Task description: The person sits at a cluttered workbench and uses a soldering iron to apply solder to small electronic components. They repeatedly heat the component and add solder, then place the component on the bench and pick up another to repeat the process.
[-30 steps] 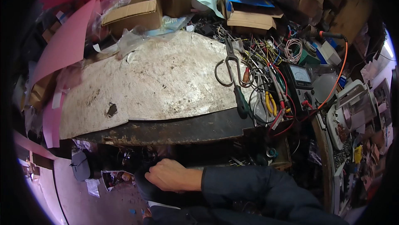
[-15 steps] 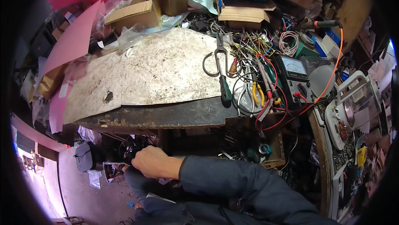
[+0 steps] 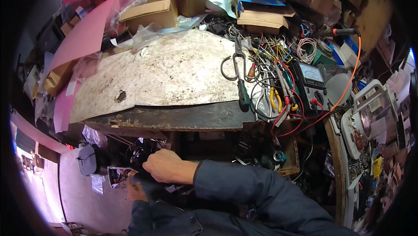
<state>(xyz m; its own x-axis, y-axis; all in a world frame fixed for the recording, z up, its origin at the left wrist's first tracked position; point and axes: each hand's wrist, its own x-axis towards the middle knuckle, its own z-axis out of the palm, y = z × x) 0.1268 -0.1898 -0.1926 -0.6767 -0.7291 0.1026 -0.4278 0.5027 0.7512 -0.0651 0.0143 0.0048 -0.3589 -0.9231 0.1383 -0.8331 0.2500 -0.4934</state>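
My right hand (image 3: 167, 166) is across my body, below the bench's front edge, with its fingers curled closed. What it grips, if anything, is hidden under the knuckles; a dark, cluttered object (image 3: 142, 149) lies just beyond it. Lower and to the left, my left hand (image 3: 136, 188) is smeared by motion and its fingers do not show clearly. It is near a small bin of odds and ends (image 3: 117, 174). Up on the bench, apart from both hands, lie black-handled scissors (image 3: 238, 59) and a green-handled screwdriver (image 3: 244, 98).
A stained white sheet (image 3: 165, 70) covers much of the bench. To the right are yellow-handled pliers (image 3: 275, 98), a meter (image 3: 310, 77) with red and black leads, and a weighing scale (image 3: 352, 135). An open drawer (image 3: 291, 159) juts out beneath. Cardboard boxes (image 3: 150, 11) stand behind.
My left hand has come up into view beside the small bin. My right hand stays closed at about the same place. The whole view has shifted slightly.
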